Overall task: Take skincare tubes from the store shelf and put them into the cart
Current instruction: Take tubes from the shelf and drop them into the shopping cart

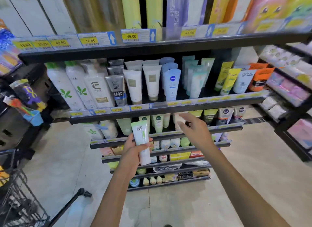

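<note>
- Cart [20, 201]: wire basket, lower left corner, on the floor beside the shelf unit.
- Left hand [133, 149]: grip closed round a green-and-white tube [141, 142], held upright, in front of the lower shelves.
- Right hand [194, 130]: grip wide, fingers spread, holding nothing, reaching at the third shelf [224, 128].
- Middle shelf [168, 106]: standing tubes in rows, among them a blue tube [172, 84].
</note>
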Tool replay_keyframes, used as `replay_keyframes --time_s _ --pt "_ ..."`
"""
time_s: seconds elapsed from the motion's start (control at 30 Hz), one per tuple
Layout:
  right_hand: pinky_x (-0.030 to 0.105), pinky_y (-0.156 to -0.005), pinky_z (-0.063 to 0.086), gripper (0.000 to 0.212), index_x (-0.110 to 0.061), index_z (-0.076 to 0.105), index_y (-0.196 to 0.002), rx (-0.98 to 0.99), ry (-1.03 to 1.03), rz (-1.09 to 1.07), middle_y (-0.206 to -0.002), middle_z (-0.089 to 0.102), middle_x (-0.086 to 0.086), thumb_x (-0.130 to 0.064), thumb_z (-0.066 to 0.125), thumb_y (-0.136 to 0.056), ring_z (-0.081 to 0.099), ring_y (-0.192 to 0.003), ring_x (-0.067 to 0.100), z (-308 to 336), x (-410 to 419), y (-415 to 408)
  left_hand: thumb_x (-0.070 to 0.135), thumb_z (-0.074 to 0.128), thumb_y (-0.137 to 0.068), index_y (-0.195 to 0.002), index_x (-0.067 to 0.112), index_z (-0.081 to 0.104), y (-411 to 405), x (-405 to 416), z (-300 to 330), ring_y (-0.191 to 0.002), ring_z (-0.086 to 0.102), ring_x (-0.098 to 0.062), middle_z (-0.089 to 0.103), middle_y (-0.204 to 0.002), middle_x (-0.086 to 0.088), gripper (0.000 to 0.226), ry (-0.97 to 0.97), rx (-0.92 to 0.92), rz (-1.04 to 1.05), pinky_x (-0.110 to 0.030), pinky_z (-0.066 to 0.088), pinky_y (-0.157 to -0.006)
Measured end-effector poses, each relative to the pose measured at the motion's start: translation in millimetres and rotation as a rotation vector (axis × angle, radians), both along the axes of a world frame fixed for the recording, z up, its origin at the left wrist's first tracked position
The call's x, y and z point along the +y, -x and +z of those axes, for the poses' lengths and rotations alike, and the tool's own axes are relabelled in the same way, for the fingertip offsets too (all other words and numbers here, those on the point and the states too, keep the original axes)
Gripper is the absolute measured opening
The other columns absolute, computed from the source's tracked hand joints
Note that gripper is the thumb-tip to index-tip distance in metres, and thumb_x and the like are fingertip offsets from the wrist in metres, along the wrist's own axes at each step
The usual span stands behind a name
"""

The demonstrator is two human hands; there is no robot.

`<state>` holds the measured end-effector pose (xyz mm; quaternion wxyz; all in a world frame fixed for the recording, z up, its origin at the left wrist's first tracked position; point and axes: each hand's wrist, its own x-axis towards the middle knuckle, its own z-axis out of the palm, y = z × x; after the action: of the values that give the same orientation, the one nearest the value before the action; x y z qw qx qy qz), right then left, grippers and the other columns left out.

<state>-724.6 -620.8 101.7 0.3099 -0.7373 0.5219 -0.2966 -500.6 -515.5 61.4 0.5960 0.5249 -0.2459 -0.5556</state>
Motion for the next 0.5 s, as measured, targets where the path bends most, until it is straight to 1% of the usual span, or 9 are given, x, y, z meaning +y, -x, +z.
replay_keyframes --time_s 0.1,0.2,0.27,0.3,0.33,0.4,0.43,0.5 --pt "0.034 -0.106 0.046 0.038 -0.025 0.061 -0.138 -0.030 -0.022 -0.038 -0.139 0.063 -0.006 -0.038 0.061 -0.102 0.057 -0.126 0.013 -1 0 44 -0.015 0.065 -0.085 -0.133 0.013 0.053 38 -8 7 -0.088 0.075 -0.024 0.075 -0.110 -0.018 0.057 0.006 -0.013 -0.017 -0.032 0.059 -0.069" --pt "0.038 -0.109 0.046 0.037 -0.028 0.061 -0.138 -0.066 -0.065 -0.053 -0.140 0.060 -0.009 -0.040 0.060 -0.102 0.054 -0.129 0.011 -2 -6 91 -0.011 0.068 -0.085 -0.132 0.017 0.055 81 -16 14 -0.092 0.074 -0.026 0.075 -0.111 -0.016 0.057 0.018 -0.030 -0.042 -0.037 0.060 -0.066" --pt "0.039 -0.108 0.048 0.038 -0.030 0.061 -0.137 -0.084 -0.083 -0.059 -0.140 0.061 -0.010 -0.043 0.061 -0.101 0.055 -0.129 0.013 -2 -10 123 -0.009 0.071 -0.083 -0.132 0.020 0.056 111 -20 18 -0.098 0.074 -0.029 0.075 -0.114 -0.014 0.058 0.020 -0.043 -0.040 -0.045 0.060 -0.076" --pt "0.038 -0.105 0.049 0.038 -0.029 0.062 -0.137 -0.096 -0.075 -0.056 -0.138 0.062 -0.010 -0.043 0.061 -0.101 0.058 -0.125 0.013 -2 -11 139 -0.009 0.072 -0.082 -0.132 0.020 0.056 126 -22 19 -0.101 0.073 -0.031 0.074 -0.116 -0.015 0.060 0.023 -0.048 -0.034 -0.049 0.059 -0.082" --pt "0.038 -0.102 0.051 0.039 -0.027 0.062 -0.137 -0.097 -0.067 -0.055 -0.137 0.062 -0.009 -0.042 0.061 -0.101 0.060 -0.120 0.014 -1 -11 153 -0.009 0.073 -0.082 -0.133 0.019 0.056 140 -25 21 -0.102 0.072 -0.033 0.073 -0.118 -0.015 0.061 0.025 -0.053 -0.030 -0.053 0.059 -0.086" --pt "0.040 -0.099 0.053 0.040 -0.027 0.062 -0.137 -0.069 -0.041 -0.058 -0.136 0.064 -0.006 -0.042 0.061 -0.101 0.064 -0.113 0.018 2 -16 181 -0.008 0.073 -0.083 -0.132 0.021 0.056 166 -32 23 -0.099 0.072 -0.033 0.070 -0.120 -0.016 0.059 0.026 -0.059 -0.022 -0.058 0.059 -0.086" --pt "0.041 -0.098 0.054 0.040 -0.027 0.062 -0.137 -0.050 -0.030 -0.060 -0.135 0.065 -0.006 -0.044 0.062 -0.101 0.065 -0.114 0.019 2 -18 193 -0.007 0.073 -0.084 -0.132 0.022 0.056 178 -35 24 -0.099 0.071 -0.034 0.070 -0.121 -0.016 0.059 0.027 -0.060 -0.018 -0.060 0.058 -0.087" --pt "0.039 -0.098 0.054 0.040 -0.027 0.062 -0.136 -0.023 -0.016 -0.061 -0.134 0.066 -0.004 -0.043 0.062 -0.100 0.064 -0.119 0.019 4 -28 214 -0.004 0.074 -0.086 -0.136 0.022 0.055 199 -42 28 -0.104 0.070 -0.034 0.070 -0.124 -0.011 0.060 0.037 -0.078 -0.018 -0.059 0.057 -0.090"
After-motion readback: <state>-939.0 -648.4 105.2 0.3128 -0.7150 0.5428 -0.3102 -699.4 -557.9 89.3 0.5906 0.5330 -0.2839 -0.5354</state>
